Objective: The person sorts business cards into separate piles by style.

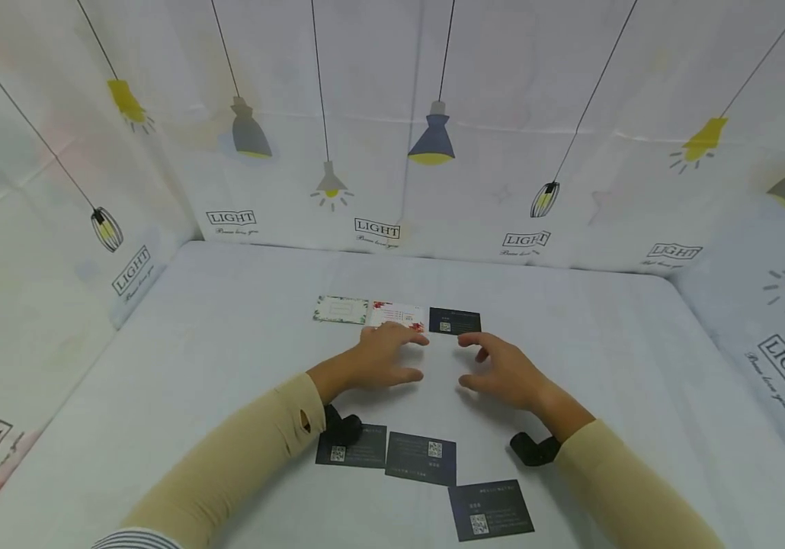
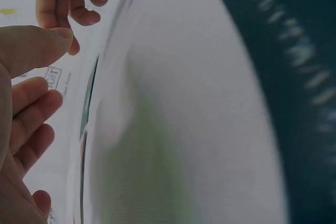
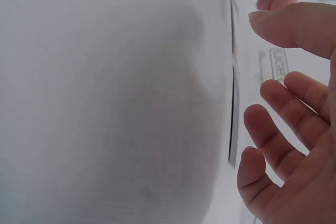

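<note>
In the head view my left hand point(image 1: 383, 357) hovers over the white table, fingers apart and loosely bent, holding nothing. Facing it, my right hand point(image 1: 504, 371) is likewise loose and holds nothing. Just beyond them lies a row of cards: a green-bordered card point(image 1: 341, 309), a white card with red flowers point(image 1: 398, 313) partly hidden by my left hand, and a dark card with a QR code point(image 1: 456, 321) near my right fingertips. Closer to me are three more dark cards: the left one point(image 1: 363, 450), partly covered by a black wrist camera, the middle one point(image 1: 421, 458) and the right one point(image 1: 491, 510).
A white cloth covers the table point(image 1: 241, 305). Behind and beside it hangs a curtain point(image 1: 502, 137) printed with lamps. Black wrist cameras sit below both wrists, the right one point(image 1: 533, 450) beside the nearer cards.
</note>
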A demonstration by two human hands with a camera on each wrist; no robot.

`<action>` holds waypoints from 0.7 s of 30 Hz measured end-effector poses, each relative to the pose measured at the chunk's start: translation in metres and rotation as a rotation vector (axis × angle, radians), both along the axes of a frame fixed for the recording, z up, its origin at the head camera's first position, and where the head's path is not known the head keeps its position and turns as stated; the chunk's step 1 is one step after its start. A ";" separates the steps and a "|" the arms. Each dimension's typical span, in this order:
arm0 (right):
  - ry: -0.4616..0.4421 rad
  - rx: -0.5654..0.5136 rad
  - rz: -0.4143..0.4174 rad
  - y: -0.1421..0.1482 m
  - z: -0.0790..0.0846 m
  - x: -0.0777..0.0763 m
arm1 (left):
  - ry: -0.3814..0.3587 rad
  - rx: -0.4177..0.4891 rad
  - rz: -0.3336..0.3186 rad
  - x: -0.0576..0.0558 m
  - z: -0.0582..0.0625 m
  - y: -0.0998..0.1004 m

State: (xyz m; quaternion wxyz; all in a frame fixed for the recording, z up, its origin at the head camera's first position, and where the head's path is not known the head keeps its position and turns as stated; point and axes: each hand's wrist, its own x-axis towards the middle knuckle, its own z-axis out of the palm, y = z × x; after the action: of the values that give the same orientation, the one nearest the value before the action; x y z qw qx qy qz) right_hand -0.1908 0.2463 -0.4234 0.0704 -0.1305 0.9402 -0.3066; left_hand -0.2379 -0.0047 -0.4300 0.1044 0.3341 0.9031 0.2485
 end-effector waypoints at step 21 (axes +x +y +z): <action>-0.032 0.034 0.134 -0.034 -0.001 0.093 | -0.041 0.138 -0.057 0.096 -0.017 -0.050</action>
State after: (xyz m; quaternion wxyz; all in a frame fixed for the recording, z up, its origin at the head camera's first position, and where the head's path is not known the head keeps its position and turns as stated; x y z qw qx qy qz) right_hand -0.0978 0.2125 -0.4242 0.1079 -0.1870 0.9333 -0.2871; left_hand -0.1418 -0.0552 -0.4470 0.1065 0.3611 0.8716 0.3139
